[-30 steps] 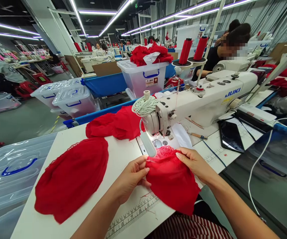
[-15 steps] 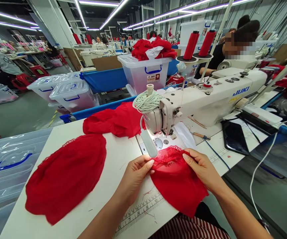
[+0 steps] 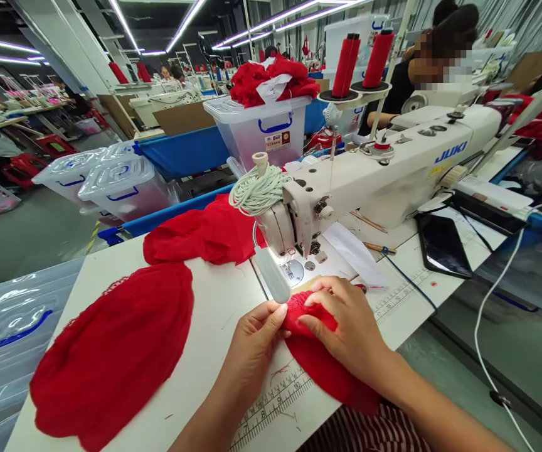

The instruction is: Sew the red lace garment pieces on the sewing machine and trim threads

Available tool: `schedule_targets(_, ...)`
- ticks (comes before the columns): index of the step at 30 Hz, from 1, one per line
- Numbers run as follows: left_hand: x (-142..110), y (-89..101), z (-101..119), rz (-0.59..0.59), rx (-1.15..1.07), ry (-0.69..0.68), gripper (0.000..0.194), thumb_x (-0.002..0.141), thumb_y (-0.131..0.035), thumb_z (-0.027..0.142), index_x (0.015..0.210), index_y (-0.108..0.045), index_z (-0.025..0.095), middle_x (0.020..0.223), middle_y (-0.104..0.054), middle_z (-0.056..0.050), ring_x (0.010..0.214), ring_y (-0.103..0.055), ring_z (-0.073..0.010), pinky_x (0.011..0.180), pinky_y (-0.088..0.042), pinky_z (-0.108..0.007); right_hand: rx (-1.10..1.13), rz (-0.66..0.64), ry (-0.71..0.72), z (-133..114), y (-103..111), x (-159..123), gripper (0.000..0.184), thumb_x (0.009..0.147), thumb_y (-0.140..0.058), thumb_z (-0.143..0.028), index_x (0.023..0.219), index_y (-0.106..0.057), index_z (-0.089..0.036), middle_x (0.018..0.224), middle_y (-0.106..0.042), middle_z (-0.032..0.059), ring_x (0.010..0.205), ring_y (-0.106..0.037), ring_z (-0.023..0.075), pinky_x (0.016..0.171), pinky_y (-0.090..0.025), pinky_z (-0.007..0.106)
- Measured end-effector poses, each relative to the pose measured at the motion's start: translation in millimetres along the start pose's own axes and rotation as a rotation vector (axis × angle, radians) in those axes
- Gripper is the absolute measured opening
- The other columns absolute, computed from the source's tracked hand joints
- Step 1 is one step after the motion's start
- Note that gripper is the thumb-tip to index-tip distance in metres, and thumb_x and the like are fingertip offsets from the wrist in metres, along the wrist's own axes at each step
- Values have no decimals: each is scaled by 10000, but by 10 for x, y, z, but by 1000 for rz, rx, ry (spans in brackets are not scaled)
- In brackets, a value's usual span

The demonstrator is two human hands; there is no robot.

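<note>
A piece of red fabric [image 3: 327, 375] with a lace edge lies in front of the sewing machine [image 3: 374, 182], draping over the table's front edge. My left hand [image 3: 258, 336] pinches its upper left corner between thumb and fingers. Over the lace, my right hand [image 3: 353, 329] is curved with thumb and fingers apart, touching the cloth; it partly hides the fabric. A small lamp [image 3: 271, 275] lights the spot just above my left fingertips. The needle area stands beyond both hands, apart from the cloth.
Another red fabric piece [image 3: 115, 351] lies flat at left, and a crumpled red one [image 3: 200, 232] behind it. A phone [image 3: 443, 245] and tweezers [image 3: 379, 248] are at right. Lidded plastic boxes [image 3: 125, 185] stand beyond the table. A co-worker [image 3: 403, 81] sits behind the machine.
My right hand has let go of the fabric's right edge and moved left over the lace, closer to my left hand. The lace, spread out before, is now bunched and partly covered.
</note>
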State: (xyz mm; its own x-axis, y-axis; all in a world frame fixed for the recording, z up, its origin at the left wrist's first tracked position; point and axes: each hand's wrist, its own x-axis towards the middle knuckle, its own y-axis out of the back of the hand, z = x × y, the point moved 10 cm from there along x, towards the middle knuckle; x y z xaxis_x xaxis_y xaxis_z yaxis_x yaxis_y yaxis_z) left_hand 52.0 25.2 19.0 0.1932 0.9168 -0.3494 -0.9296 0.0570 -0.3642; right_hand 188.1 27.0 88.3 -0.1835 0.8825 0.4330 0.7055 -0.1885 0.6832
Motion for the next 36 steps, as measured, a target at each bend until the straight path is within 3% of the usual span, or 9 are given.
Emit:
schedule_targets(5, 2, -4, -11, 21, -48, 7, 204, 772, -697, 342, 693, -659, 157, 675, -569, 3, 662, -493, -103, 662, -466, -209, 84, -48, -25, -66, -161, 44, 190, 881, -498, -189, 697, -548, -196, 871, -591, 53, 828, -524, 200, 748, -421, 341)
schedule_targets(15, -39, 96, -68, 124, -116, 19, 233, 678, -784, 342, 672, -679, 134, 709, -574, 14, 648, -492, -66, 610, -481, -154, 63, 1, 59, -74, -157, -27, 228, 891, -489, -189, 670, -537, -206, 746, -568, 27, 762, -496, 189, 698, -403, 325)
schedule_targets(22, -70, -39, 8, 26, -9, 20, 200, 706, -765, 323, 751, -699, 139, 759, -638, -10, 719, -566, -92, 698, -512, -171, 33, -42, 14, -83, -148, -35, 117, 859, -524, -151, 767, -581, -196, 856, -610, 48, 819, -520, 204, 734, -442, 342)
schedule_targets(24, -80, 31, 68, 66, -5, -3, 164, 706, -762, 284, 751, -682, 148, 744, -636, 3, 688, -563, -88, 659, -519, -171, -62, -57, 16, -82, -102, -79, 72, 817, -587, -184, 888, -591, -185, 969, -611, 83, 882, -528, 238, 750, -450, 373)
schedule_targets(27, -106, 272, 148, 225, -145, -12, 87, 739, -700, 231, 726, -644, 166, 754, -629, 18, 681, -572, -109, 633, -565, -244, -238, -93, -34, 47, 9, -197, 328, 729, -659, -231, 1035, -557, -173, 1055, -598, 132, 913, -543, 292, 700, -449, 392)
schedule_targets(29, -125, 401, 176, 309, -224, 1, 38, 761, -633, 188, 728, -626, 169, 808, -645, 6, 723, -596, -135, 650, -584, -300, -253, -167, -102, 189, 38, -275, 148, 756, -609, -237, 892, -562, -203, 874, -623, 86, 771, -561, 250, 605, -415, 338)
schedule_targets(30, -135, 447, 179, 340, -228, 15, 38, 764, -613, 184, 729, -618, 171, 806, -647, 5, 707, -599, -135, 629, -580, -293, -208, -209, -145, 255, 32, -303, 38, 788, -566, -240, 789, -539, -214, 765, -606, 53, 687, -544, 216, 569, -385, 311)
schedule_targets(32, -141, 471, 176, 332, -117, 67, 81, 759, -621, 233, 707, -597, 176, 689, -610, 20, 575, -559, -117, 484, -516, -219, 7, -257, -246, 340, 1, -315, 200, 858, -475, -271, 666, -456, -218, 639, -540, 6, 595, -487, 167, 546, -349, 285)
schedule_targets(36, -166, 453, 271, 223, 550, 98, 212, 682, -717, 377, 710, -591, 208, 494, -494, 49, 409, -423, -118, 344, -279, -189, 841, -215, -451, 295, -166, -197, 286, 873, -475, -480, 754, -480, -219, 696, -559, -12, 633, -518, 143, 598, -412, 271)
